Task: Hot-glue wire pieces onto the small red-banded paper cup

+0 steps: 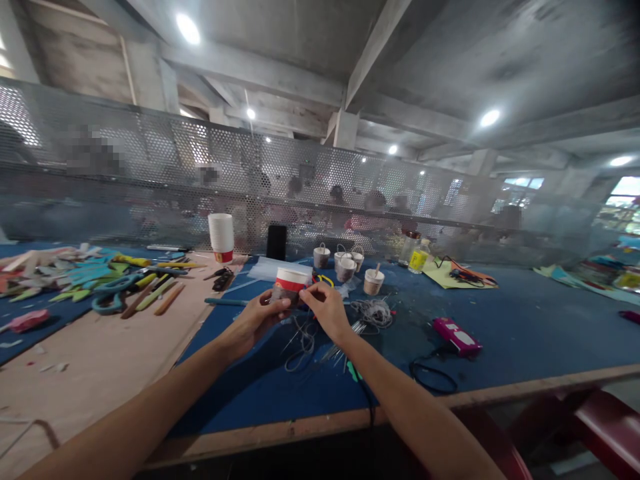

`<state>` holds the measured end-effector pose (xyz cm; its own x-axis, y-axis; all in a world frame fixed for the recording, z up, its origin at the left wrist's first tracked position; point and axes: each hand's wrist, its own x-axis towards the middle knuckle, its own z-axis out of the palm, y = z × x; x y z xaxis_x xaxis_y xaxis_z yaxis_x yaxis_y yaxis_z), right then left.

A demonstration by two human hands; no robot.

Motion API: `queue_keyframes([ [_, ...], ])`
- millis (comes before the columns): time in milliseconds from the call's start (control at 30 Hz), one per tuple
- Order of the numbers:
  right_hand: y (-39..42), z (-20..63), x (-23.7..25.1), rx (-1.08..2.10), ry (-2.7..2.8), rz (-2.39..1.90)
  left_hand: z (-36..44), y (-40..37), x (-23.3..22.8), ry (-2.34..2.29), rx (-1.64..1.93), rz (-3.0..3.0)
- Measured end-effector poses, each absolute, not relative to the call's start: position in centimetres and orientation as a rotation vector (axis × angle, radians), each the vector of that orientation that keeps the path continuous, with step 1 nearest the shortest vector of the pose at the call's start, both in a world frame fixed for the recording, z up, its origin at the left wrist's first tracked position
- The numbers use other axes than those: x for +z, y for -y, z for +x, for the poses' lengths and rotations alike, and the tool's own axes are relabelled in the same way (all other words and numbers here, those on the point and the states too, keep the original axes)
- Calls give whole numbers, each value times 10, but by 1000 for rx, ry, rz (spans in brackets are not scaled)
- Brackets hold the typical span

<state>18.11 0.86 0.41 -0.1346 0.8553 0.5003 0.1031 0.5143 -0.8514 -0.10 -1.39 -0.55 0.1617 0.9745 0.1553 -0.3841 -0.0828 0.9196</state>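
Observation:
Held upright over the blue mat is a paper cup (293,278), white at the rim with a red band; grey yarn (285,293) covers its lower part. My left hand (263,317) grips the cup from the left and below, thumb across its front. At the cup's right side, my right hand (325,303) has thumb and forefinger pinched together, seemingly on the yarn; the strand between them is hardly visible. Below the hands lie loose grey loops (303,347). A tangled yarn pile (375,312) sits to the right, near several thin metal rods (343,343).
Several small yarn-wrapped cups (346,269) stand behind, beside a black phone (277,242) and stacked paper cups (221,237). Scissors (113,293) and coloured scraps (75,270) lie left. A glue bottle (419,257) and purple box (456,335) are right. Perforated metal panels (175,177) border the table.

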Motion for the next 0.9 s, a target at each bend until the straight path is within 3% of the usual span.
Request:
queue_keyframes([
  [900,-14,182,3,956,1517,-790,-4,12,-9,-635,1194,1075],
])
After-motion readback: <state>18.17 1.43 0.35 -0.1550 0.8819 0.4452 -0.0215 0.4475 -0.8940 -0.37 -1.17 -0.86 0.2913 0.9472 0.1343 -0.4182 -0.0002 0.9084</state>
